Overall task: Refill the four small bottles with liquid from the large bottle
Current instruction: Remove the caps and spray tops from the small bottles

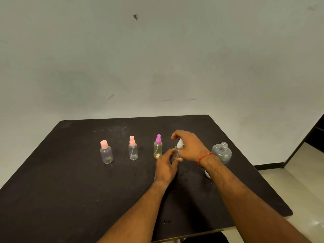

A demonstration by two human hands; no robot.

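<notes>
Along the dark worktop (pixel 70 172) we have a row of small bottles, and we read it from the left. First stands the bottle with the pink cap (pixel 106 152), clear and closed, and we cannot tell any liquid level in it. Next, well apart, is the bottle with the pink spray top (pixel 133 151), also closed and seemingly clear. Then comes the yellow bottle with the purple spray top (pixel 158 148), closed too; its tint may be liquid or only plastic, we cannot say. Just beside it our left hand (pixel 165 168) wraps narrowly around the body of the fourth small bottle (pixel 175 153), steadying it upright on the worktop. Our right hand (pixel 190 146) pinches that bottle's white spray top (pixel 180 143) from above, fingers closed around it; whether we are unscrewing or tightening it we cannot tell. Farthest right sits the large bottle (pixel 222 152), upright, its threaded neck uncapped. A pale object (pixel 207 173) shows beside our right forearm, possibly its cap. We judge the task either barely begun or nearly finished; with three bottles capped, the fill levels would decide it, and these do not show.
</notes>
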